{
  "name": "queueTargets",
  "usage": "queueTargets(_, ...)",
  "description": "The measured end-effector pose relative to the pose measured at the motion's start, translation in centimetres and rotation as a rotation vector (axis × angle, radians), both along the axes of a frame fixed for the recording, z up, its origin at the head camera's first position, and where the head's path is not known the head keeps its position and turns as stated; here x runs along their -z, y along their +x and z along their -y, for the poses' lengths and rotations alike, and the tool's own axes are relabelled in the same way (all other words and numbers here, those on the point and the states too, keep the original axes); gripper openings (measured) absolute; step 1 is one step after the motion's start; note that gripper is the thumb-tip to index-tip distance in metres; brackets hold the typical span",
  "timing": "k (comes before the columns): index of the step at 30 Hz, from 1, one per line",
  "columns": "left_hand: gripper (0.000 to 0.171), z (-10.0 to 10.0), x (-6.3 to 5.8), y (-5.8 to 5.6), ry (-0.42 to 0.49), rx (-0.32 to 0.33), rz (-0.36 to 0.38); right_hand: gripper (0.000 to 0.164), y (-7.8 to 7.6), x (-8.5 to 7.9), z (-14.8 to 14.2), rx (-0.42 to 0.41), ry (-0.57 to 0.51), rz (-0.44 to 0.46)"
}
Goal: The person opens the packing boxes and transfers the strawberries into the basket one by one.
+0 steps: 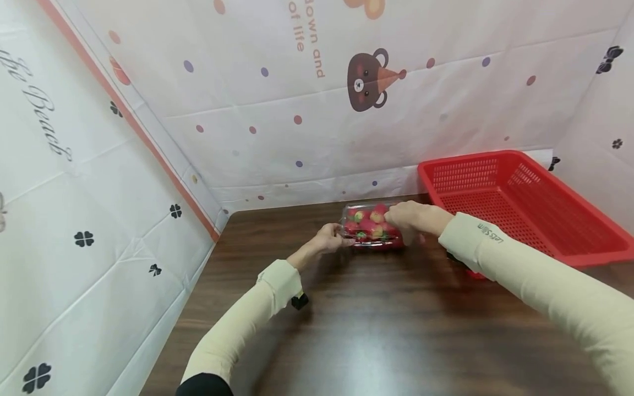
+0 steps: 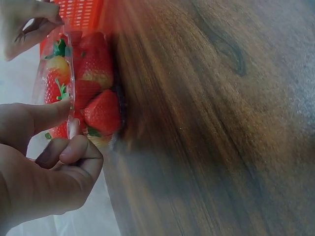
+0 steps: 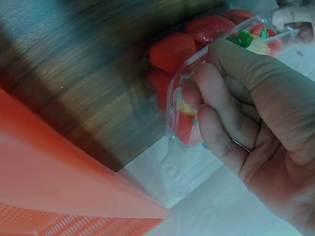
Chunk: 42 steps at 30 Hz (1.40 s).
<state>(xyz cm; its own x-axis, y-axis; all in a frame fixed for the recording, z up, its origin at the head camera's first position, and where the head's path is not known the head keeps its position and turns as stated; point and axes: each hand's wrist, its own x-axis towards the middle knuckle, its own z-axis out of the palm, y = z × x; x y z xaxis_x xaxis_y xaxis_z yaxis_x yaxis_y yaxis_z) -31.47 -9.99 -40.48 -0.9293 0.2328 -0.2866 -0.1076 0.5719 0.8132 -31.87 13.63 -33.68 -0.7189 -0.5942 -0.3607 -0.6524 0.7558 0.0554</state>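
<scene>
A clear plastic box of strawberries (image 1: pixel 369 226) sits near the far edge of the dark wooden table, several red berries with green leaves showing through it. At its left end my left hand (image 1: pixel 329 239) pinches the plastic rim between thumb and finger; the left wrist view shows this hand (image 2: pixel 54 162) close up. On the opposite end, my right hand (image 1: pixel 413 215) grips the rim with curled fingers. From the right wrist view, that hand (image 3: pixel 251 103) has thumb and index finger on the clear edge. Part of the box's right end is hidden behind it.
A red plastic basket (image 1: pixel 569 212) with slotted sides stands to the right, close behind my right forearm. White printed sheeting (image 1: pixel 297 148) hangs behind the table and along its left side. Dark wooden tabletop (image 1: pixel 356 319) stretches toward me.
</scene>
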Motion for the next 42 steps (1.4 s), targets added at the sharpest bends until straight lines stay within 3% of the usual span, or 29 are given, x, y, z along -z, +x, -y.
queueTargets(4,0.062,0.0,-0.1,0.3,-0.005,0.005,0.005,0.013,-0.3,-1.4,-0.1,0.051,-0.087,0.093)
queueTargets(6,0.062,0.0,0.0,0.4,-0.006,-0.002,0.009,0.011,-0.8,-2.6,-0.3,0.06,-0.133,0.08)
queueTargets(8,0.065,0.1,0.2,0.6,0.003,-0.017,0.02,0.011,-1.3,-3.9,-0.7,0.072,-0.168,-0.007)
queueTargets(11,0.067,0.2,0.6,0.7,0.028,-0.039,0.02,0.014,-2.3,-5.6,-1.4,0.114,-0.193,-0.22)
queueTargets(14,0.061,0.0,1.1,0.6,0.061,-0.066,-0.007,0.024,-3.1,-6.2,-2.2,0.219,-0.252,-0.359)
queueTargets(18,0.052,-0.7,1.3,0.5,0.11,-0.116,-0.034,0.018,-3.5,-5.6,-2.6,0.327,-0.331,-0.368)
queueTargets(21,0.05,-0.9,1.2,0.5,0.138,-0.124,-0.022,0.045,-3.5,-4.9,-2.5,0.349,-0.333,-0.337)
queueTargets(24,0.05,-0.8,1.0,0.0,0.196,-0.116,0.055,0.061,-3.2,-4.5,-2.4,0.328,-0.316,-0.309)
queueTargets(26,0.051,-0.9,0.8,-0.4,0.244,-0.131,0.114,0.058,-2.9,-4.3,-2.4,0.302,-0.298,-0.292)
queueTargets(29,0.056,-1.3,0.7,-1.1,0.342,-0.217,0.142,0.05,-2.7,-3.7,-2.0,0.228,-0.293,-0.232)
queueTargets(35,0.052,-2.9,2.1,-2.3,0.473,-0.395,0.017,0.055,-2.9,-0.7,0.0,0.103,-0.375,-0.075)
queueTargets(39,0.048,-3.7,3.2,-2.8,0.428,-0.463,-0.095,0.054,-3.0,1.1,1.2,0.097,-0.363,-0.074)
queueTargets(42,0.045,-4.0,3.8,-2.9,0.362,-0.471,-0.16,0.051,-3.1,1.7,1.5,0.089,-0.324,-0.091)
